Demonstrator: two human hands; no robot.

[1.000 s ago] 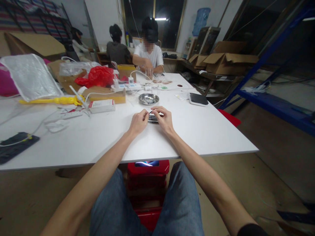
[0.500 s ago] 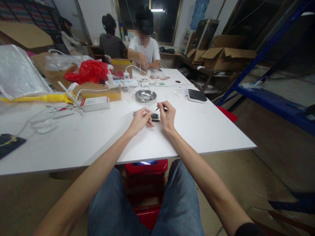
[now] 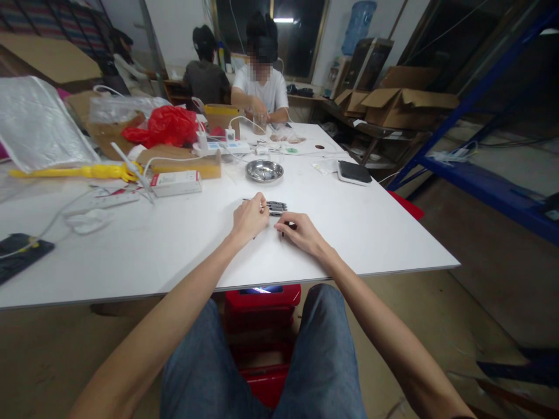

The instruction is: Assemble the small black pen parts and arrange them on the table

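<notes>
While right hand (image 3: 301, 232) holds dark piece (image 3: 283, 234) in curled fingers, left hand (image 3: 250, 219) bends fingertips inward; whether clamped on anything, cannot tell. Pens (image 3: 277, 206): laid side by side on table (image 3: 371, 233), just beyond hands, partly behind left. Dish (image 3: 264, 180): farther out. Advisable: light fingertip pinch, hands low, clear of pens. Hidden: most of dark piece. Too small to read: pens' detail.

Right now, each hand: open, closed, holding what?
Left hand: closed, pinching a thin dark stick-like item, mostly hidden.
Right hand: closed on a small black piece, partly hidden.
</notes>
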